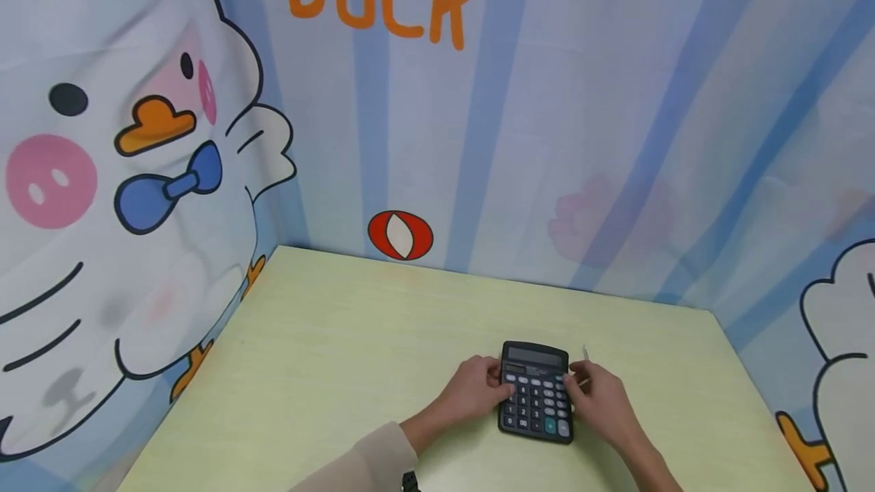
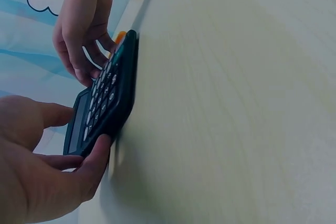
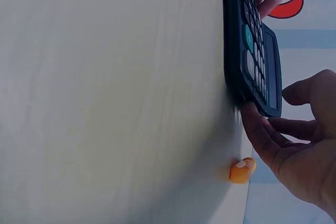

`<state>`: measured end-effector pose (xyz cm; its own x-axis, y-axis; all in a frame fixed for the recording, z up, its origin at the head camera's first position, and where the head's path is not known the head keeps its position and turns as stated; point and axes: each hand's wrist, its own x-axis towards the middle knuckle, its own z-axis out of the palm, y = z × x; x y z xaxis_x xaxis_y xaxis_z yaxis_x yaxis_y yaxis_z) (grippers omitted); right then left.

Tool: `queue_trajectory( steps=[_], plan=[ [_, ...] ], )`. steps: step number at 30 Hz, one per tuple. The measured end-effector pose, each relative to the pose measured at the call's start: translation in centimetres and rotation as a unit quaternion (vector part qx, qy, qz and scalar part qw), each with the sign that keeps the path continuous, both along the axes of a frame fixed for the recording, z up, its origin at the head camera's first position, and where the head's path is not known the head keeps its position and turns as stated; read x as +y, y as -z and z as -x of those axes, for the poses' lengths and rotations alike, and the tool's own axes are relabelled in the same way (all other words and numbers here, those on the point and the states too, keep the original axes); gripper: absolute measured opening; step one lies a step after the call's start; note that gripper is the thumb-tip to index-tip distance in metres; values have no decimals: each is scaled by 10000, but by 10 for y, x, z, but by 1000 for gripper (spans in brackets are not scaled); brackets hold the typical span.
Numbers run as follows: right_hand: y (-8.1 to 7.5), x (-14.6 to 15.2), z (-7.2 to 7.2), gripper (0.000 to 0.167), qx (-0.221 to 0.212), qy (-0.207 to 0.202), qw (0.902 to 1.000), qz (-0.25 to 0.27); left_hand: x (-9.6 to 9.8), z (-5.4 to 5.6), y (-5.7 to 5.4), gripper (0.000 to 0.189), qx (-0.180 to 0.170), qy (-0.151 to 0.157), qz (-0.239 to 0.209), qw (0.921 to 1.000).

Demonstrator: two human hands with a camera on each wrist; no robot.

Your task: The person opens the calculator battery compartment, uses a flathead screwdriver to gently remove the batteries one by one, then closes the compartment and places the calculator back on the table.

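Note:
A black calculator (image 1: pixel 534 392) with grey keys and one green key sits between both hands, its screen end tilted up off the table in the wrist views. My left hand (image 1: pixel 472 388) grips its left edge, thumb on the front beside the keys and fingers at the side. On the opposite edge, my right hand (image 1: pixel 604 398) holds it near the upper right keys, with the thumb in front. A slim pale piece (image 1: pixel 585 353) pokes up beside the right fingers; its kind is unclear. The calculator's underside is hidden from the head view.
The calculator is over a pale yellow-green table (image 1: pixel 355 340). A blue striped curtain (image 1: pixel 424 135) with duck drawings stands along the back and sides. In the right wrist view a small orange thing (image 3: pixel 241 171) shows near the table edge, too blurred to identify.

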<state>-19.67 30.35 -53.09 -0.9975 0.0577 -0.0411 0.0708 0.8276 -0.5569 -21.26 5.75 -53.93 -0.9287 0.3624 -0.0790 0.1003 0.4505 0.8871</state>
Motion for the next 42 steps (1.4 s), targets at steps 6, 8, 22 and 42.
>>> queue_trajectory(
  steps=[6, 8, 22, 42],
  plan=[
    [-1, -2, -2, 35, -40, 84, 10000, -33, 1, -1, -5, 50, -260, -51, -164, 9995],
    [-1, -4, -3, 35, -20, 90, 9999, -83, 1, -1, -5, 50, -332, -79, -200, 9992],
    [-4, -10, -4, 29, -165, 196, 9994, -230, 2, -2, -5, 47, -701, -119, -372, 9968],
    [-7, -12, -2, 31, -152, 211, 9992, -294, 1, -3, -12, 49, -946, -338, -515, 9936]
  ],
)
